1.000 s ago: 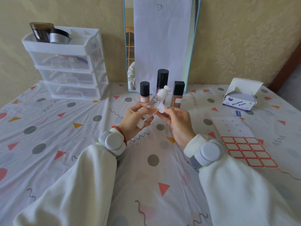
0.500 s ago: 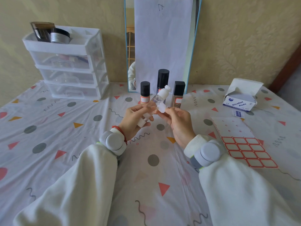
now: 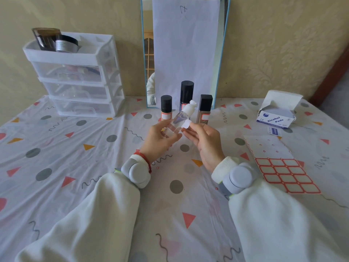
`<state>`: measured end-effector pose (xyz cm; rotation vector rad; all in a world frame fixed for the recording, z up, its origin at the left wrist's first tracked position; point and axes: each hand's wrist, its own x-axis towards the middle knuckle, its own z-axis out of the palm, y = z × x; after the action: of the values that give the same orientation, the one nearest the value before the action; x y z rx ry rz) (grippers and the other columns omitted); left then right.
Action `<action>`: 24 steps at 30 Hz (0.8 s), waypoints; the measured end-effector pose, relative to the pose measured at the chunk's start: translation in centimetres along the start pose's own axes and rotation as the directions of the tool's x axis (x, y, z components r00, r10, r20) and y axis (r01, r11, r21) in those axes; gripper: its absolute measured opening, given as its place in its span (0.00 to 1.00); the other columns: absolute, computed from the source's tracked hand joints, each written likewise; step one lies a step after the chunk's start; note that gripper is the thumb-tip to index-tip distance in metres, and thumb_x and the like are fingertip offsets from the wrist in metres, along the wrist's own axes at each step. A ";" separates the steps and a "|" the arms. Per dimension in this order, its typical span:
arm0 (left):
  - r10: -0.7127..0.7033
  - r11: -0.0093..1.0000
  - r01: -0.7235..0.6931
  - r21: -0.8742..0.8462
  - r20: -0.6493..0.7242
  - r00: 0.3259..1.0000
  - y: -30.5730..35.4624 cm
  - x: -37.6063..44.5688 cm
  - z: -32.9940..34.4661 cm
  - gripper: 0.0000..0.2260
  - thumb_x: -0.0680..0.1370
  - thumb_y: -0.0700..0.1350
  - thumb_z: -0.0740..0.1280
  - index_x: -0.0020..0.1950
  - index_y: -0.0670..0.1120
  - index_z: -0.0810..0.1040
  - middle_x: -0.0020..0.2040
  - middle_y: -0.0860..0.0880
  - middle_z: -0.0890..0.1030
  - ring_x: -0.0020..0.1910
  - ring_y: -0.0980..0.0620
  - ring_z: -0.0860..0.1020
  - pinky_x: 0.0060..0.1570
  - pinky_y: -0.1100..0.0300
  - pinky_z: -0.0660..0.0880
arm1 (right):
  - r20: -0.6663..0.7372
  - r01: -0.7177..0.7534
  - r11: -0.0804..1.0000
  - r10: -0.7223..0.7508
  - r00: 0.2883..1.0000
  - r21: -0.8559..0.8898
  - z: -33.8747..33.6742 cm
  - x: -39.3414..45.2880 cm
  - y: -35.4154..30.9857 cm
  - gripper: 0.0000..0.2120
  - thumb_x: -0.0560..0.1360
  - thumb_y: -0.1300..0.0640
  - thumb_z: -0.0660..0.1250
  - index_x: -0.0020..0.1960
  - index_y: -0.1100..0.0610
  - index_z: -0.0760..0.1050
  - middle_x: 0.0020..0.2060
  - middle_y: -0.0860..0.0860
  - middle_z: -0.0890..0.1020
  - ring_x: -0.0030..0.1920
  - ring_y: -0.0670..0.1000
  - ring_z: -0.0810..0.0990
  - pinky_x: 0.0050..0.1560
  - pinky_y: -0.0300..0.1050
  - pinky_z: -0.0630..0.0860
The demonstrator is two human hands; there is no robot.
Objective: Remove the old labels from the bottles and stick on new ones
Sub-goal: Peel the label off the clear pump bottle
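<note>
Two hands meet above the surface (image 3: 56,148). My left hand (image 3: 158,140) grips the clear bottle (image 3: 178,120) by its lower body; its long axis tilts toward one o'clock, white pump end away from me. My right hand (image 3: 203,137) pinches the white label (image 3: 186,124), which lies at three o'clock of the bottle and appears partly lifted. Judged next: pull toward three o'clock. Three black-capped bottles (image 3: 166,108) stand at twelve; the label sheet (image 3: 283,171) lies nearer my right hand.
</note>
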<state>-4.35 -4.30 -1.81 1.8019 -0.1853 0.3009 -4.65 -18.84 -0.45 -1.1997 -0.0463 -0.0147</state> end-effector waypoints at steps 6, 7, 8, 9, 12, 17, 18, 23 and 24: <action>0.102 0.993 -0.098 0.063 -0.052 0.993 -0.3 0.1 0.0 0.11 0.73 0.38 0.72 0.47 0.54 0.76 0.42 0.51 0.77 0.30 0.59 0.71 0.31 0.69 0.70 | 0.021 -0.021 0.999 0.020 1.000 0.046 0.2 -0.2 -0.1 0.16 0.76 0.49 0.67 0.53 0.62 0.79 0.47 0.57 0.85 0.51 0.53 0.84 0.56 0.46 0.79; 0.137 0.987 -0.132 0.093 -0.047 0.989 -0.3 0.1 0.1 0.11 0.73 0.38 0.72 0.48 0.53 0.77 0.41 0.53 0.77 0.31 0.59 0.71 0.33 0.70 0.70 | 0.020 0.001 0.999 0.000 1.000 -0.053 0.1 -0.3 0.0 0.14 0.74 0.49 0.70 0.50 0.60 0.81 0.46 0.55 0.86 0.50 0.51 0.84 0.57 0.46 0.79; 0.166 0.980 -0.160 0.119 -0.044 0.985 -0.3 0.1 0.1 0.12 0.72 0.37 0.72 0.50 0.52 0.77 0.41 0.54 0.76 0.32 0.60 0.71 0.34 0.71 0.69 | 0.019 0.017 0.989 -0.014 1.000 -0.146 0.1 -0.5 0.1 0.11 0.73 0.50 0.72 0.47 0.58 0.82 0.44 0.53 0.86 0.50 0.50 0.85 0.58 0.46 0.78; 0.182 0.976 -0.175 0.133 -0.044 0.982 -0.3 0.1 0.1 0.12 0.72 0.36 0.72 0.51 0.50 0.78 0.41 0.55 0.76 0.32 0.60 0.71 0.35 0.72 0.69 | 0.014 0.030 0.978 -0.028 1.000 -0.208 0.1 -0.7 0.1 0.08 0.73 0.52 0.73 0.46 0.57 0.82 0.43 0.51 0.86 0.49 0.50 0.85 0.59 0.48 0.78; 0.179 0.976 -0.172 0.131 -0.041 0.983 -0.4 0.1 0.1 0.09 0.72 0.36 0.72 0.48 0.49 0.79 0.41 0.55 0.75 0.32 0.62 0.72 0.35 0.73 0.69 | -0.024 0.052 0.970 -0.059 0.998 -0.238 0.0 -0.7 0.2 0.01 0.72 0.58 0.73 0.43 0.56 0.82 0.43 0.53 0.86 0.50 0.53 0.84 0.60 0.53 0.78; 0.135 0.988 -0.131 0.076 -0.040 0.990 -0.2 0.1 0.1 0.14 0.73 0.37 0.72 0.41 0.57 0.76 0.40 0.52 0.74 0.30 0.58 0.72 0.32 0.68 0.70 | -0.047 0.045 0.976 -0.056 0.997 -0.213 0.0 -0.6 0.1 0.01 0.71 0.60 0.73 0.42 0.56 0.82 0.43 0.55 0.86 0.51 0.55 0.84 0.61 0.55 0.77; 0.129 0.990 -0.127 0.068 -0.033 0.991 0.0 0.0 0.1 0.14 0.73 0.37 0.71 0.42 0.58 0.76 0.39 0.51 0.74 0.29 0.58 0.72 0.31 0.68 0.70 | -0.050 0.039 0.978 -0.051 0.997 -0.207 0.0 -0.6 0.1 0.01 0.71 0.60 0.73 0.41 0.56 0.82 0.43 0.55 0.86 0.51 0.56 0.84 0.61 0.55 0.77; 0.067 0.997 -0.067 0.028 -0.020 0.998 -0.1 0.0 0.0 0.07 0.74 0.37 0.70 0.47 0.48 0.80 0.37 0.50 0.74 0.26 0.58 0.71 0.28 0.67 0.69 | -0.036 0.018 0.990 -0.023 0.999 -0.139 0.0 -0.6 0.0 0.02 0.73 0.61 0.72 0.43 0.59 0.82 0.44 0.55 0.86 0.51 0.56 0.84 0.62 0.54 0.76; 0.039 0.999 -0.039 0.014 -0.030 0.999 -0.2 0.1 0.0 0.04 0.74 0.36 0.70 0.47 0.43 0.80 0.35 0.50 0.74 0.25 0.58 0.70 0.27 0.66 0.69 | -0.007 0.022 0.996 -0.023 1.000 -0.087 0.1 -0.6 -0.2 0.02 0.74 0.62 0.70 0.43 0.60 0.81 0.44 0.55 0.86 0.51 0.55 0.84 0.62 0.51 0.76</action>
<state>-4.21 -4.22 -1.94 1.8075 -0.1983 0.3575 -5.30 -18.87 -0.23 -1.2865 -0.0528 -0.0411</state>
